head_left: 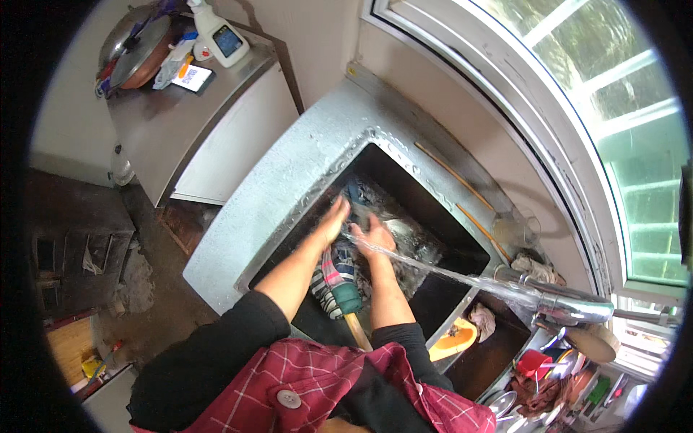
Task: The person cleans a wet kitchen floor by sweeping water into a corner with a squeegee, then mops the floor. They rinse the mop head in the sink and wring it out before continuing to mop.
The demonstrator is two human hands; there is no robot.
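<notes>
Over the dark sink basin [447, 242], both my hands are in a stream of running water [462, 278]. My left hand [334, 219] is open, fingers stretched out, holding nothing that I can see. Close by on its right, my right hand [375, 237] is open too, its thumb and fingers apart and wet. Below them lies a mop head of striped cloth strips [329, 289], gathered at a green collar [348, 299] on a wooden handle [357, 332]. The handle runs toward my body between my forearms. Splashing water blurs what lies under my fingers.
A chrome faucet [574, 309] reaches in from the right. Two thin sticks [455, 175] lie along the back ledge. A yellow scoop-like container [455, 340] and a crumpled cloth [482, 321] sit right of the basin. At the left stands a metal-topped counter [155, 130] with a spray bottle [220, 36].
</notes>
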